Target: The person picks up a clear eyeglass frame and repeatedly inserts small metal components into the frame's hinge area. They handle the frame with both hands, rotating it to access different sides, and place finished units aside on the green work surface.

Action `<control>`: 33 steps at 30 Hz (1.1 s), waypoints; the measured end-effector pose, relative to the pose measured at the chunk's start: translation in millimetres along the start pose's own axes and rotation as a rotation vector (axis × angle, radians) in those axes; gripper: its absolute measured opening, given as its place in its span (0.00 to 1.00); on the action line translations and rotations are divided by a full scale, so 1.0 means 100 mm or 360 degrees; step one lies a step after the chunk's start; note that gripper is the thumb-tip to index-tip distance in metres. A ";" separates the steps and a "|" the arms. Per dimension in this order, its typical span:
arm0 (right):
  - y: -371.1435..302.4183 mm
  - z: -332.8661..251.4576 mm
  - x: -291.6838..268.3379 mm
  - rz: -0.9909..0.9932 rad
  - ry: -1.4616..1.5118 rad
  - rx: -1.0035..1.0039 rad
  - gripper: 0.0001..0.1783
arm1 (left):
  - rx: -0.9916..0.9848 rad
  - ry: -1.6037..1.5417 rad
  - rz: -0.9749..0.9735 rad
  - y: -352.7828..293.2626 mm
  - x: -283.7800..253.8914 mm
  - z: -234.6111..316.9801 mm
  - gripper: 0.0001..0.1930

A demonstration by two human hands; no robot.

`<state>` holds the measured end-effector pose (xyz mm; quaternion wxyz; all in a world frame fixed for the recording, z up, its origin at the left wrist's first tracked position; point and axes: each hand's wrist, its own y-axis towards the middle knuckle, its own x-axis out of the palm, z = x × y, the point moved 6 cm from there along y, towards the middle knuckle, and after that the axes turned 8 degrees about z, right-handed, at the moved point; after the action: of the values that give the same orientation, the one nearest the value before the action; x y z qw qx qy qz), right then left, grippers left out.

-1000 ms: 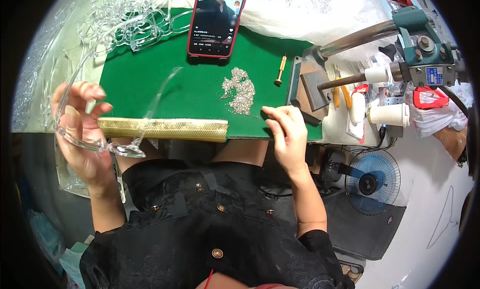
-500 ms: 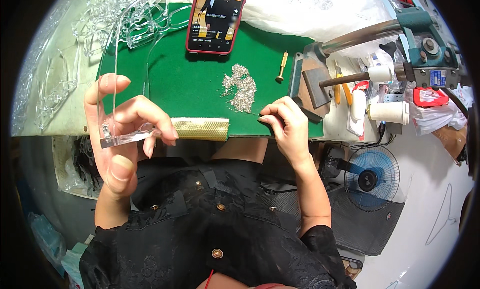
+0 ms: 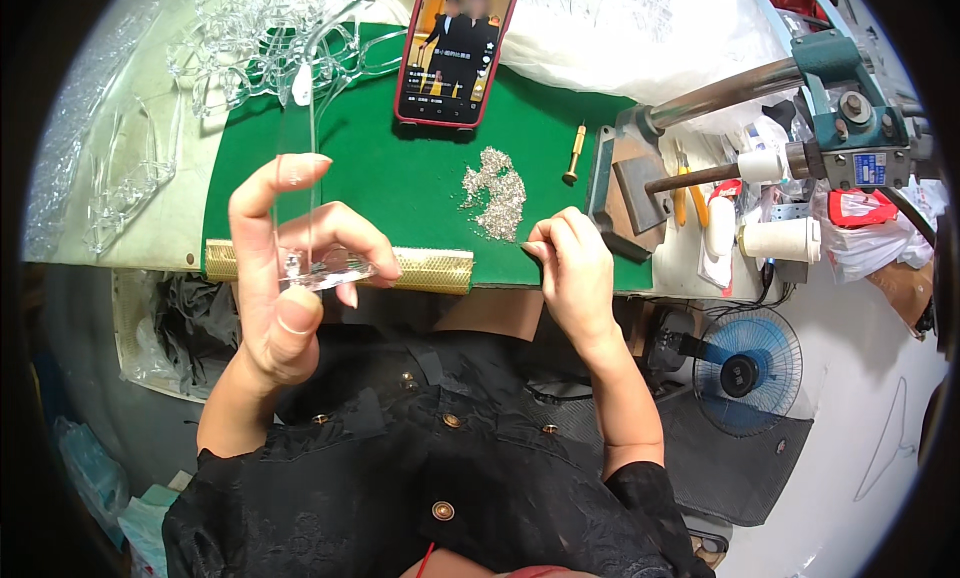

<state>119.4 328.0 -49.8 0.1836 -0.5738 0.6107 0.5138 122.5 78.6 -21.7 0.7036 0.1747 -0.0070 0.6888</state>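
Note:
My left hand is raised over the near left edge of the table. Its thumb and fingers grip a clear plastic eyeglass frame, with one long thin temple pointing up and away. At the table's front, my right hand has thumb and forefinger pinched together by the near end of a pile of tiny silvery metal pieces. Whatever sits in that pinch is too small to name. Both the pile and my right fingertips are over a green mat. Below my left hand runs a gold patterned strip along the edge.
A phone stands at the back. A small gold screwdriver lies right of the pile, beside a green hand press. More clear frames are heaped back left. Pliers and a white cup are at right.
My left hand has moved right with the eyeglass frame, and its thumb has come up against the frame. My right hand stays pinched by the pile. The whole view has shifted slightly.

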 end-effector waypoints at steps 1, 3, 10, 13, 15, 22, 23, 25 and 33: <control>0.00 -0.02 0.00 0.0008 -0.0030 -0.0011 0.08 | 0.0003 0.0001 -0.0007 0.00 0.02 0.00 0.48; -0.03 0.00 0.00 0.0024 -0.0052 0.0037 0.07 | 0.0001 0.0002 -0.0041 0.00 0.06 -0.02 0.48; -0.08 0.11 -0.05 0.0065 0.0284 0.0215 0.04 | -0.0010 -0.0076 -0.0354 -0.03 0.29 -0.02 0.49; 0.02 0.16 -0.24 0.0193 0.0835 0.0350 0.05 | -0.0058 -0.0041 -0.0737 -0.07 0.52 -0.15 0.49; 0.20 -0.10 -0.50 0.0319 0.1049 0.0036 0.06 | 0.0235 0.0169 -0.0847 -0.03 0.75 -0.16 0.42; 0.41 -0.79 -0.84 0.0357 0.0580 -0.0669 0.09 | 0.0377 0.0285 -0.0829 0.00 1.08 -0.10 0.39; 0.41 -0.79 -0.84 0.0362 0.0561 -0.0680 0.09 | 0.0344 0.0286 -0.0833 0.00 1.08 -0.10 0.39; 0.41 -0.79 -0.84 0.0360 0.0529 -0.0660 0.08 | 0.0322 0.0331 -0.0825 -0.01 1.08 -0.10 0.39; 0.38 -0.73 -0.81 0.0332 0.0598 -0.0554 0.09 | 0.0373 0.0508 -0.0796 -0.02 1.04 -0.13 0.39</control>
<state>134.3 300.8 61.9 -0.0881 -0.6161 0.5923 0.5118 127.3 182.9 -8.0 0.8183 0.1405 0.2261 0.5094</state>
